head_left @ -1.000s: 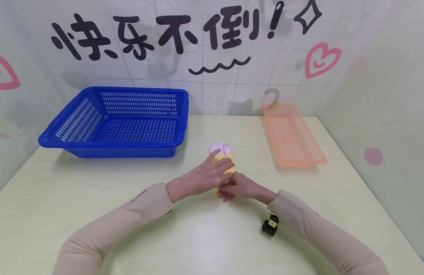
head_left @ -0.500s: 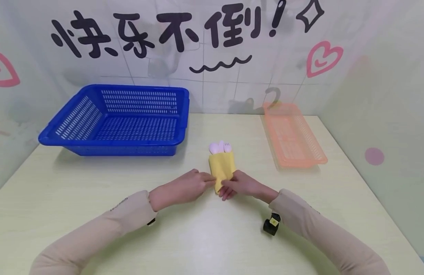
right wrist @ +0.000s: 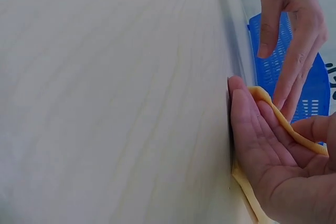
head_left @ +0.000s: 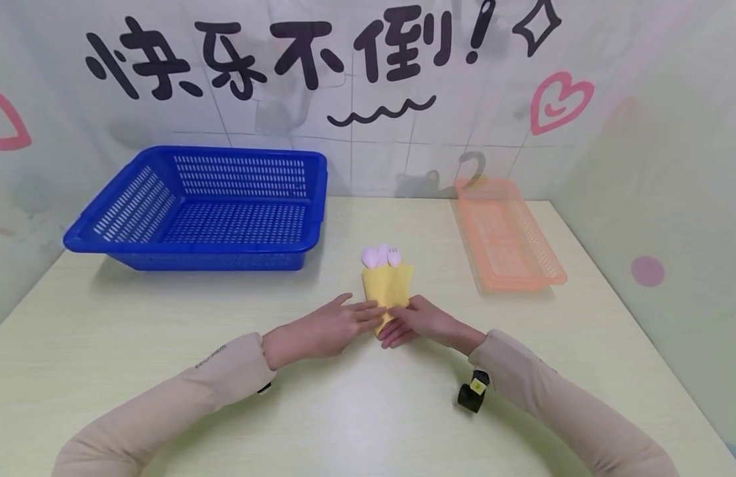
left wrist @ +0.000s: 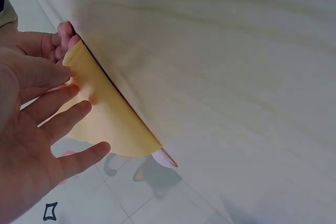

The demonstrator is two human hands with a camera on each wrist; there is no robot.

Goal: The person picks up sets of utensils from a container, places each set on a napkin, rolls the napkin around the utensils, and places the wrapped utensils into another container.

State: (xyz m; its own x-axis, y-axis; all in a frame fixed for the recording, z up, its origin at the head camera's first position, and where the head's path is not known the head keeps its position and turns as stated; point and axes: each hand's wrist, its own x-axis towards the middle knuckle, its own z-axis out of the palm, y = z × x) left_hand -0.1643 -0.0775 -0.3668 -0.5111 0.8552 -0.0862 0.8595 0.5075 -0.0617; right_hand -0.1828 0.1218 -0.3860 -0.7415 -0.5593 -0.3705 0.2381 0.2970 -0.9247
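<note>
A yellow cloth (head_left: 387,286) lies folded on the table, with the pink heads of a spoon and a fork (head_left: 382,256) sticking out of its far end. My left hand (head_left: 368,310) has straight fingers touching the cloth's near left side; in the left wrist view its fingers (left wrist: 68,119) lie on the yellow cloth (left wrist: 113,124) and a pink tip (left wrist: 165,158) shows. My right hand (head_left: 397,319) holds the cloth's near end. In the right wrist view the cloth (right wrist: 273,111) runs between the right hand's fingers (right wrist: 252,129) and its thumb.
An empty blue slotted basket (head_left: 189,248) stands at the back left of the pale table (head_left: 356,411). An orange slotted tray (head_left: 523,281) lies at the back right. A decorated wall closes the back. A small black device (head_left: 472,392) hangs at my right wrist.
My left hand came off the top of the cloth and drew back to its near left side, fingers now straightened. The cloth's far end has spread a little. The right hand stayed put.
</note>
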